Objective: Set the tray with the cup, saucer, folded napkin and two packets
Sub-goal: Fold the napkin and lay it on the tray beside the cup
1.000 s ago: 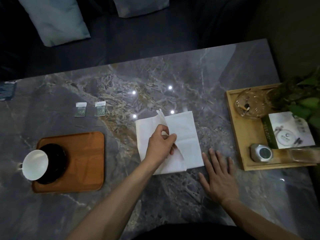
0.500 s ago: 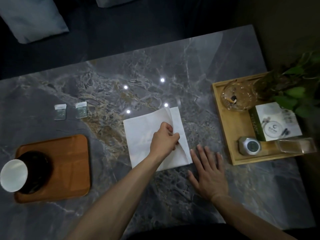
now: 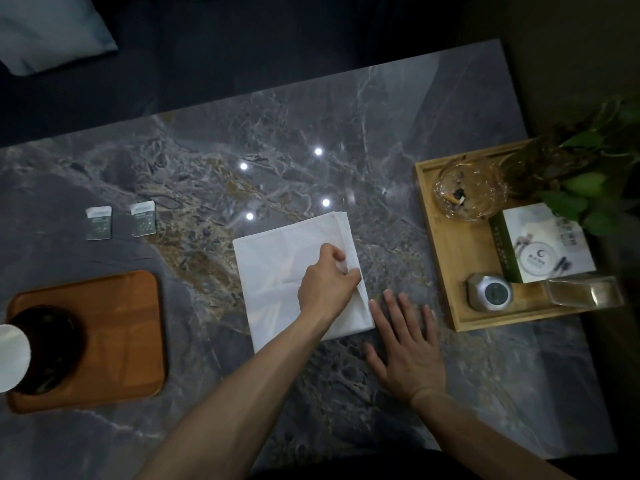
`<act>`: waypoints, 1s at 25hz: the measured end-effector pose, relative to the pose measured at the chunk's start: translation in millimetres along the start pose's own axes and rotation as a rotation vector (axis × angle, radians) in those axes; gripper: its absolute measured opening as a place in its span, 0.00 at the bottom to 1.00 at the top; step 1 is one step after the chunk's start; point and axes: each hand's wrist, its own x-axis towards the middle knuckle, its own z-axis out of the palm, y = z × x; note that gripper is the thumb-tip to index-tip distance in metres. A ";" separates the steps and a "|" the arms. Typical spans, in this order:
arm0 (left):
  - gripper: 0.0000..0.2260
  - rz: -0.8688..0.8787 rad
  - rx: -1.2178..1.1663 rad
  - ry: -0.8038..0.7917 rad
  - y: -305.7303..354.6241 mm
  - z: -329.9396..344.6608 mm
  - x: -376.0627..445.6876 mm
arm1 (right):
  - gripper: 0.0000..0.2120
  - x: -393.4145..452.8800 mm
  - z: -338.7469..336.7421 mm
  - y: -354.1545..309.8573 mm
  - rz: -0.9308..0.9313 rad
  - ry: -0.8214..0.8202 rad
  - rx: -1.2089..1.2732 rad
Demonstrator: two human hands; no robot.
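Note:
A white napkin [image 3: 277, 271] lies on the marble table in the middle, folded over to the right. My left hand [image 3: 325, 285] pinches the napkin's folded right edge. Flat on the table just right of the napkin rests my right hand [image 3: 405, 348], fingers spread, holding nothing. An orange-brown tray [image 3: 128, 327] sits at the left with a dark saucer [image 3: 59, 341] on it and a white cup [image 3: 10, 355] cut off by the frame edge. Two small packets [image 3: 98, 223] [image 3: 143, 218] lie side by side beyond the tray.
A pale wooden tray [image 3: 446, 258] at the right holds a glass ashtray [image 3: 467, 188], a white-and-green box [image 3: 543, 247], a silver round object [image 3: 488, 292] and a clear glass block. A leafy plant [image 3: 581, 174] overhangs its far corner. A cushion lies beyond the table.
My left hand has carried the napkin's lifted flap over to the right and laid it down, so the napkin is now folded narrower. The right hand stayed flat on the table.

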 end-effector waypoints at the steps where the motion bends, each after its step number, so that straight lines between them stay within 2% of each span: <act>1: 0.12 0.002 0.018 0.008 0.9 1.3 -0.4 | 0.38 0.2 -0.3 -0.4 -0.001 0.002 -0.002; 5: 0.13 0.039 0.037 0.004 -0.1 5.6 -4.1 | 0.38 1.0 -1.6 -1.2 0.000 -0.003 -0.013; 7: 0.13 0.079 0.002 -0.059 -4.1 4.6 -7.1 | 0.38 1.3 -2.7 -1.7 0.001 -0.009 -0.018; 10: 0.13 0.085 -0.214 -0.201 -15.7 -3.1 -8.6 | 0.38 0.4 -3.6 -2.7 0.000 -0.006 -0.021; 13: 0.09 0.087 -0.340 -0.165 -38.8 -18.6 -13.2 | 0.38 1.2 -6.1 -3.0 0.007 -0.011 -0.020; 15: 0.07 0.108 -0.279 -0.066 -60.4 -29.6 -19.0 | 0.36 0.5 -8.0 -5.3 0.010 -0.001 -0.014; 17: 0.07 0.184 -0.110 0.043 -81.5 -39.0 -26.9 | 0.33 -1.5 -13.4 -7.5 0.009 0.032 0.025; 21: 0.07 0.555 0.243 0.298 -112.3 -43.4 -33.8 | 0.26 19.6 -37.1 -22.3 0.109 0.187 0.167; 23: 0.09 0.617 0.347 0.369 -114.7 -40.3 -30.8 | 0.24 40.6 -47.4 -45.8 0.028 0.213 0.175; 25: 0.13 0.571 0.434 0.367 -107.6 -35.2 -25.7 | 0.24 66.3 -51.2 -73.7 -0.112 0.170 0.119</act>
